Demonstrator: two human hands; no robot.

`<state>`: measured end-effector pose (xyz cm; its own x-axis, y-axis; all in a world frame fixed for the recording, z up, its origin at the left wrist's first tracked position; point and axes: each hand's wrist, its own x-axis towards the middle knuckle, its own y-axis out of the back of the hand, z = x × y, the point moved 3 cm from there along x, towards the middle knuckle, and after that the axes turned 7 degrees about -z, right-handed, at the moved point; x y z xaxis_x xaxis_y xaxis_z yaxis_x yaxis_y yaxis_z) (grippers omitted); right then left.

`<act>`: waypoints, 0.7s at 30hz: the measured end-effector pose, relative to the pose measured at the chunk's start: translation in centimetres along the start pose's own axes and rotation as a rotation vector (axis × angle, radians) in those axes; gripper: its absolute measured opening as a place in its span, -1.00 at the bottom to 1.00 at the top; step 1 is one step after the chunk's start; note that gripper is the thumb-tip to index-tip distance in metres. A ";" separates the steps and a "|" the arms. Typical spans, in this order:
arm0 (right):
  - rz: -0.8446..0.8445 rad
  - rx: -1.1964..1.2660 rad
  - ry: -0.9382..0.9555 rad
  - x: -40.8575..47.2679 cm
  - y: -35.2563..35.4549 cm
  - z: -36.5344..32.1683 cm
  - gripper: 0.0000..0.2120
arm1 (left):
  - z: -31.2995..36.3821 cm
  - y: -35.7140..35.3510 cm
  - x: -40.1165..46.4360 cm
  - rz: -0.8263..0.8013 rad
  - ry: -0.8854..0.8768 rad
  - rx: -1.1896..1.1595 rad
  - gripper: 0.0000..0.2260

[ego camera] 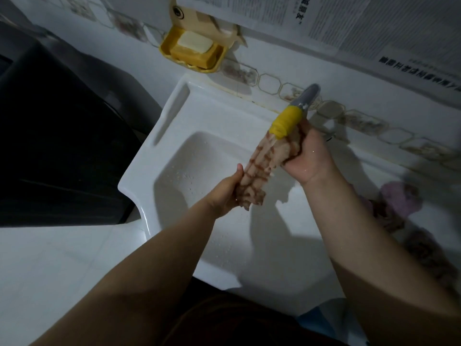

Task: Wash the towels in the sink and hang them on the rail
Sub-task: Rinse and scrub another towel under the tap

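Observation:
A pale towel with brown stripes (pixel 259 166) is bunched into a long roll above the white sink (pixel 149 156). My left hand (pixel 224 193) grips its lower end. My right hand (pixel 309 156) grips its upper end, just under the yellow spout (pixel 287 121) of the grey tap (pixel 308 94). Water drops dot the sink basin. More towels, one purple (pixel 401 201) and one brownish (pixel 424 255), lie on the counter to the right. No rail is in view.
A yellow soap dish (pixel 167 48) with two soap bars hangs on the tiled wall above the sink. A dark appliance (pixel 50 121) stands at the left. Newspaper sheets (pixel 349 18) cover the upper wall. White counter lies at the front left.

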<state>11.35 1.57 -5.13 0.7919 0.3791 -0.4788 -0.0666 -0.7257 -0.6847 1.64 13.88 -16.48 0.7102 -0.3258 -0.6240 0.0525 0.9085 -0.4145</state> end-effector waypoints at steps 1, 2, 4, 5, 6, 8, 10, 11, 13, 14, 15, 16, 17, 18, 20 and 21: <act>0.001 -0.010 0.018 0.2 0.0 0.3 -0.61 | 0.1 -0.1 -0.2 0.052 0.005 -0.105 -0.42; -0.002 -0.049 0.041 0.3 -0.1 0.7 -0.70 | 0.4 -0.3 -0.3 0.101 -0.007 -0.208 -0.50; -0.056 -0.271 0.072 -0.3 -0.1 2.2 -0.71 | 1.3 -0.7 -0.1 0.223 -0.027 -0.379 -0.60; -0.102 -0.444 0.050 -0.9 -0.2 3.2 -0.66 | 2.0 -0.9 -0.1 0.279 -0.043 -0.425 -0.62; -0.108 -0.620 0.030 -1.4 0.0 4.3 -0.61 | 2.6 -0.9 0.0 0.320 -0.056 -0.459 -0.64; -0.020 -0.877 -0.003 -2.6 0.3 5.8 -0.74 | 4.2 -1.9 -0.1 0.328 -0.093 -0.463 -0.72; 0.042 -0.973 -0.009 -3.4 0.5 6.8 -0.78 | 5.2 -3.6 -0.6 0.259 -0.100 -0.450 -0.79; 0.061 -0.978 0.019 -3.2 0.8 6.9 -0.67 | 5.3 -4.6 -1.0 0.232 -0.054 -0.445 -0.77; 0.082 -0.979 0.093 -2.5 0.6 6.4 -0.53 | 4.7 -5.7 -0.9 0.243 0.023 -0.428 -0.70; 0.085 -0.988 0.104 -2.3 0.1 6.2 -0.55 | 4.2 -5.9 -0.7 0.238 0.016 -0.417 -0.68; 0.092 -0.993 0.108 -1.9 0.0 6.0 -0.61 | 4.1 -6.2 -0.8 0.259 0.003 -0.399 -0.68; 0.115 -0.980 0.115 -1.6 -0.1 6.0 -0.72 | 4.1 -6.4 -0.8 0.295 0.008 -0.410 -0.71; 0.145 -0.940 0.134 -1.5 -0.4 5.9 -0.83 | 4.3 -6.5 -0.8 0.298 -0.010 -0.421 -0.73; 0.174 -0.895 0.155 -1.5 -0.7 5.9 -0.92 | 4.6 -6.4 -0.8 0.291 -0.054 -0.455 -0.75; 0.225 -0.864 0.203 -1.3 -1.1 5.9 -0.91 | 5.3 -6.3 -0.9 0.285 -0.056 -0.443 -0.74; 0.252 -0.843 0.227 -1.2 -1.3 5.8 -0.89 | 5.4 -6.2 -0.9 0.288 -0.051 -0.421 -0.73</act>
<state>7.00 5.37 -6.82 0.9206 0.0944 -0.3790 0.1411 -0.9852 0.0972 4.47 9.94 -9.78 0.6881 -0.0551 -0.7235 -0.4300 0.7722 -0.4678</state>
